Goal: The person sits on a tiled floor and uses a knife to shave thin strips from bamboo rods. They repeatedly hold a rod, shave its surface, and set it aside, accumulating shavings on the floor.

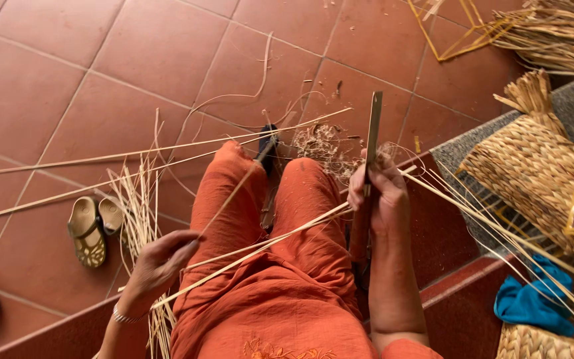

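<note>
Reed strips [270, 242], thin and pale, cross the lap of a seated person in orange trousers [300, 266]. Right hand [381, 193] grips a long flat blade [372, 133] upright, closed around the handle, which is mostly hidden. Left hand [161, 260] pinches the strips' near end, fingers curled. Beyond the knees, shavings [323, 147] lie on the terracotta tile floor [101, 66]. Left of the lap sit sandals [91, 229]; right, a woven basket [539, 179] and what may be a blue cloth [529, 299], partly cut off.

Seated in orange trousers [300, 266], a person's right hand [383, 196] grips a knife [372, 133] while the left hand [161, 259] holds thin cane strips [267, 242]
</note>
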